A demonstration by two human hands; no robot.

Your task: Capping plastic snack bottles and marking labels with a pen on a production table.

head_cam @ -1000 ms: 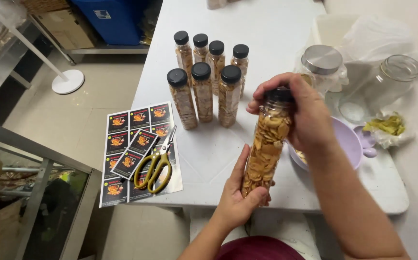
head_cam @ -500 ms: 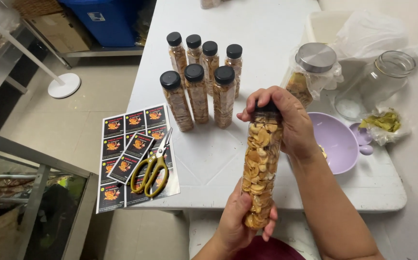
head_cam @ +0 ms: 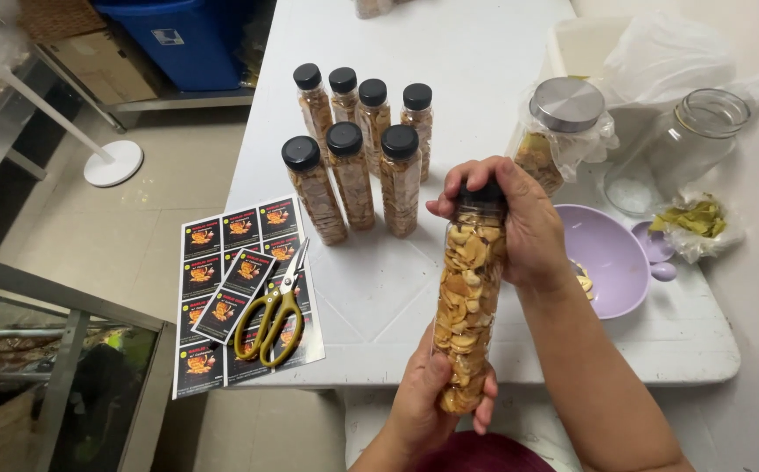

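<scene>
Hands grip upright bottle (head_cam: 467,306): right (head_cam: 506,214) on cap, left (head_cam: 432,402) beneath.

A white table (head_cam: 484,52) carries seven capped bottles (head_cam: 355,162), scissors (head_cam: 273,306) and a purple bowl (head_cam: 611,253).

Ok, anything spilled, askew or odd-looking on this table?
Nothing spilled. The one oddity: the sticker sheet hangs off the table's near-left edge, weighted only by yellow-handled scissors. The seven capped bottles stand upright; both hands grip the eighth bottle.
</scene>
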